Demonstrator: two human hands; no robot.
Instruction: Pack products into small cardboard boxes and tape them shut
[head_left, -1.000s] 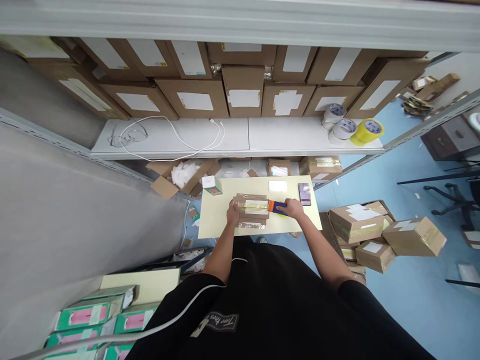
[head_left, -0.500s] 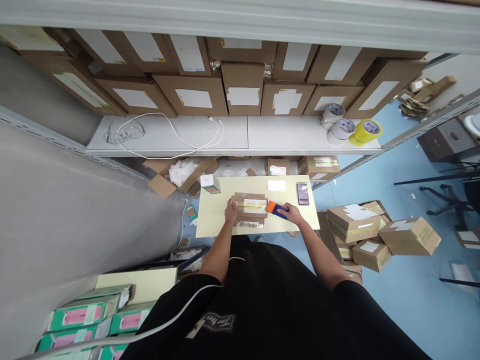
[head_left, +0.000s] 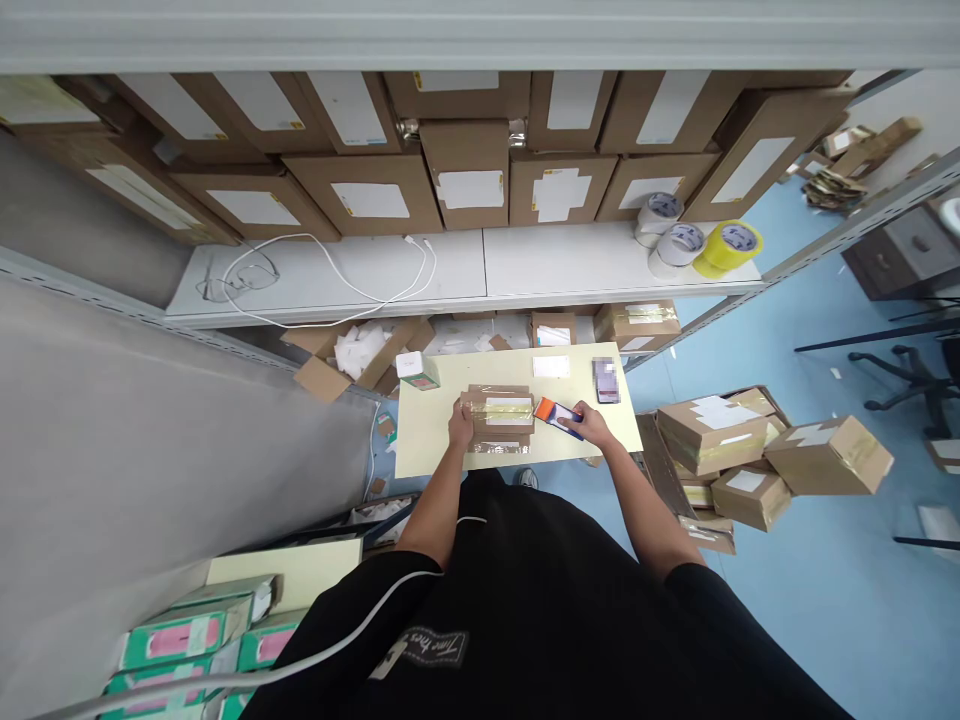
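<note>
A brown cardboard box (head_left: 499, 423) with clear tape and a white label lies on the pale yellow table (head_left: 420, 455), its side flaps spread out. My left hand (head_left: 460, 424) is closed on the box's left edge. In my right hand (head_left: 592, 424) is a slim orange and blue box (head_left: 556, 416), held by its blue end. Its orange end points left, close to the cardboard box's right end; whether they touch I cannot tell. A small white and green box (head_left: 417, 370) stands at the table's back left. Behind the work lie a white card (head_left: 551, 367) and a phone (head_left: 606, 380).
Several tape rolls (head_left: 679, 248) and a white cable (head_left: 322, 237) sit on the shelf (head_left: 540, 262) ahead, before stacked cartons (head_left: 471, 180). An open carton (head_left: 322, 378) stands at the left. Packed boxes (head_left: 712, 435) are piled to the right of the table.
The slim box has turned a little in my right hand, and a white part of its face now shows. My left hand stays on the cardboard box. The view has shifted slightly.
</note>
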